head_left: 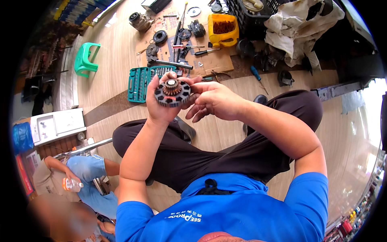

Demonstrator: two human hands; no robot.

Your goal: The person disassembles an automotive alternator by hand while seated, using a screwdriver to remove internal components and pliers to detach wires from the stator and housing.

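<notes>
Held up in front of me is a motor rotor (172, 93), a dark slotted disc with copper windings and a bright round end on top. My left hand (156, 103) wraps round it from the left and below, thumb up along its side. At the rotor's right edge is my right hand (217, 99), its lower fingers spread apart and curled loosely. Whether its fingertips touch the rotor I cannot tell. Just beyond my left hand lies an opened green socket set case (139, 84) with rows of bits.
Cardboard (219, 62) on the floor carries several dismantled metal parts, a screwdriver (207, 51) and a yellow cut-open jug (222, 30). A blue-handled screwdriver (255, 73) lies to the right. A green stool (86, 59) stands left. Another person (84, 173) sits lower left, holding a bottle.
</notes>
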